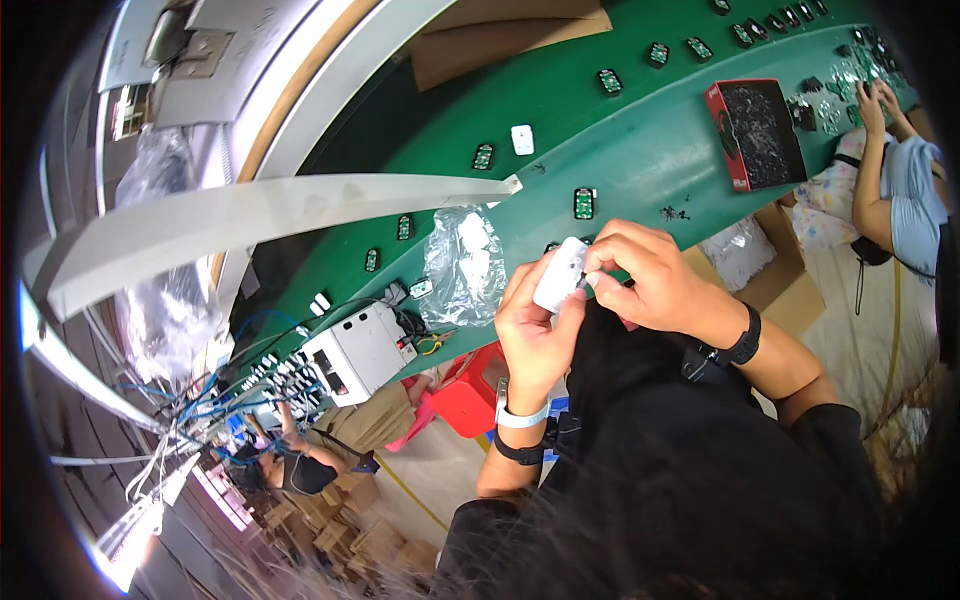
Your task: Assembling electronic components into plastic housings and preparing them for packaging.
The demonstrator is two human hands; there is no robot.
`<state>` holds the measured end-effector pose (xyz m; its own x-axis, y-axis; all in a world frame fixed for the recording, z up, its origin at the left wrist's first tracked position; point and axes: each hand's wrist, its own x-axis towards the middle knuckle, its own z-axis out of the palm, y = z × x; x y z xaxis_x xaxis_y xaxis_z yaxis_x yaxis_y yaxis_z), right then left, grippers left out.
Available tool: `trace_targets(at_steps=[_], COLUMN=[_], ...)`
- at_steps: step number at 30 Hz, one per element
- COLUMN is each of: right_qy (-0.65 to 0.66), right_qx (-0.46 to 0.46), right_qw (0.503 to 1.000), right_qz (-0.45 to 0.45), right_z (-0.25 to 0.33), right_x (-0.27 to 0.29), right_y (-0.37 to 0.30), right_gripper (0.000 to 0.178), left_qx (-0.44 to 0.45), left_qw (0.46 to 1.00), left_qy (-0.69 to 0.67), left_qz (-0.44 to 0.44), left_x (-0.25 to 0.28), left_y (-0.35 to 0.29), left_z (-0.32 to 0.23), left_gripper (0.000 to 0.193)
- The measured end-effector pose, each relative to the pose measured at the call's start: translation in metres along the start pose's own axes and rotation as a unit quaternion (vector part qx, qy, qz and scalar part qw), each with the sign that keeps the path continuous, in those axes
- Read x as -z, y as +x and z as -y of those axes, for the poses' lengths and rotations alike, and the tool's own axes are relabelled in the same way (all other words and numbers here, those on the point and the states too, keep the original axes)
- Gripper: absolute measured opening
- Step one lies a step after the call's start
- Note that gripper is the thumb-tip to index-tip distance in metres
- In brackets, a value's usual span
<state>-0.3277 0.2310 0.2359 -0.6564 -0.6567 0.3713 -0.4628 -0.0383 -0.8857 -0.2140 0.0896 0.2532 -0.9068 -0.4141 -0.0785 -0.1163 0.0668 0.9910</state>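
My left hand (535, 325) is closed round a white plastic casing (560, 276), rounded at the corners, held up over the table's near edge. At its right side my right hand (640, 275) pinches thumb and forefinger together against the casing's edge. Something small and dark shows between those fingertips, too small to name. Just beyond my hands a green circuit board in a black shell (584, 204) lies on the green table (640, 140). A clear plastic bag (465, 265) with white pieces is left of my left hand.
A red-sided box (757, 135) of small black parts stands to the right, near scattered black bits (674, 214). A white machine (360, 352) and a pale beam (300, 210) are at left. Co-workers sit at far right (905, 185) and lower left (310, 470). A cardboard carton (770, 270) is below the table.
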Motion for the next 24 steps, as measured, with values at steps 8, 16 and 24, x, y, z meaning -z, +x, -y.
trace_targets(at_steps=[8,16,24], right_qy=[-0.043,-0.064,0.181], right_qx=[0.034,-0.002,-0.19], right_qw=[0.998,0.993,0.957], right_qz=[-0.042,-0.096,-0.123], right_z=[0.032,0.046,0.054], right_x=[0.008,0.021,0.036], right_y=[-0.005,-0.012,-0.013], right_gripper=[0.018,0.016,0.027], left_qx=[-0.044,-0.098,0.062], left_qw=[0.998,0.993,0.987], left_qy=[-0.009,0.072,-0.15], left_qz=[-0.033,-0.011,0.0], left_x=[-0.019,-0.033,-0.042], left_y=[-0.029,-0.027,-0.022], left_z=[-0.027,-0.035,-0.044], left_gripper=[0.051,0.049,0.042])
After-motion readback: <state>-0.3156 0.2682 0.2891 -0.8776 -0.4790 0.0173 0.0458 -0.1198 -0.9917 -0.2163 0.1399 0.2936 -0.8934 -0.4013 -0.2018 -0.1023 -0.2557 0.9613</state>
